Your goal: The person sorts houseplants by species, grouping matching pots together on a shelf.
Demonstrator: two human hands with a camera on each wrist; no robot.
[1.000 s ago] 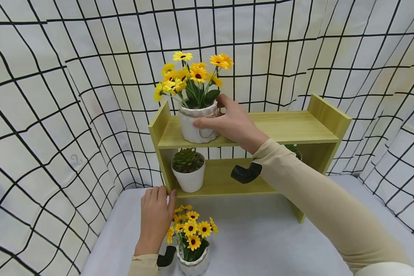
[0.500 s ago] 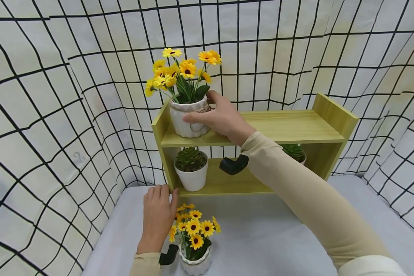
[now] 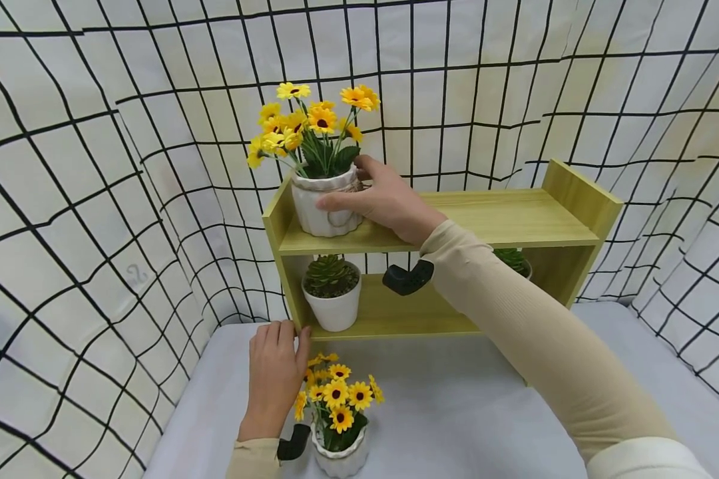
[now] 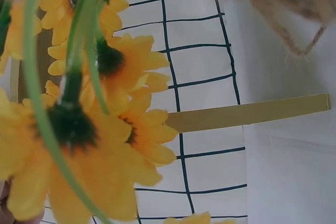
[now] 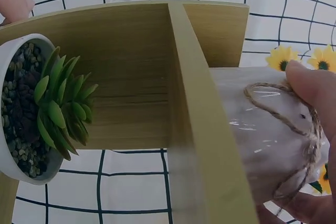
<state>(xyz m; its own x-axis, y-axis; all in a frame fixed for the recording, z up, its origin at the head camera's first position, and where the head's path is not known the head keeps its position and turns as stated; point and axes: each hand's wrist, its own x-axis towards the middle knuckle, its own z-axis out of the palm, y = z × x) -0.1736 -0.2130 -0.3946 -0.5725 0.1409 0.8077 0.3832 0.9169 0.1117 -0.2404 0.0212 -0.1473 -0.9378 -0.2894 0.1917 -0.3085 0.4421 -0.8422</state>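
Note:
My right hand (image 3: 392, 203) grips a white ceramic pot (image 3: 316, 216) of yellow artificial sunflowers (image 3: 321, 121), thumb in front and fingers behind. The pot stands at the left end of the top board of a wooden two-tier shelf (image 3: 485, 216), near its side panel. In the right wrist view, twine (image 5: 268, 109) is tied round the pot. My left hand (image 3: 273, 372) holds the shelf's lower left corner. Just right of that wrist, a second pot of sunflowers (image 3: 335, 394) stands on the table; its blooms (image 4: 73, 124) fill much of the left wrist view.
A potted succulent (image 3: 331, 293) sits at the left of the lower tier. Another green plant (image 3: 511, 259) on its right is partly hidden by my right sleeve (image 3: 515, 313). A white cloth (image 3: 443, 399) covers the table, and black-gridded white walls (image 3: 174, 199) enclose it.
My right hand has moved the sunflower pot left along the top board, closer to the left side panel. The view has shifted slightly. My left hand keeps its place at the shelf corner.

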